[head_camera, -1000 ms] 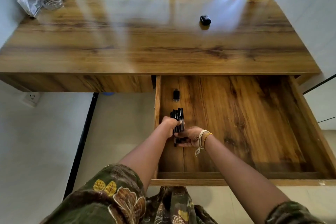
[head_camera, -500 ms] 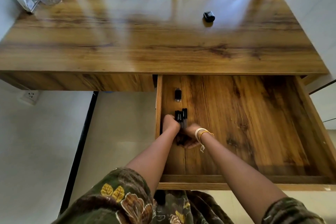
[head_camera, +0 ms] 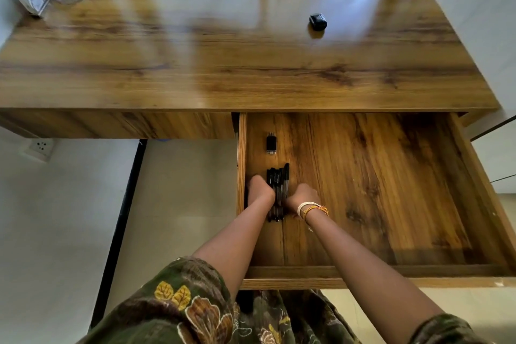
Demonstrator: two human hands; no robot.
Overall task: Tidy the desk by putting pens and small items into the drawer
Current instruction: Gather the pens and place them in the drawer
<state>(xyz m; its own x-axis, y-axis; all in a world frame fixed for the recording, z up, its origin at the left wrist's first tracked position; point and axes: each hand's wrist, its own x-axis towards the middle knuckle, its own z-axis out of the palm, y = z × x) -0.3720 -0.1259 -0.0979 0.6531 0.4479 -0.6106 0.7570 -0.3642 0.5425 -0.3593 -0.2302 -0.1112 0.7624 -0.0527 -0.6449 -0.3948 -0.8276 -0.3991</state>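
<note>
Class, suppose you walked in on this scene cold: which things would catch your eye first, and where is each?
Two hands, the left hand and right hand, flank a row of black pens near the left wall of the open drawer. Just beyond the pens lies a small black capped item. On the desk top, a small black case sits alone near the window.

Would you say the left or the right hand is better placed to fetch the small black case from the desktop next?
Probably the right hand: the black case lies to its side.
</note>
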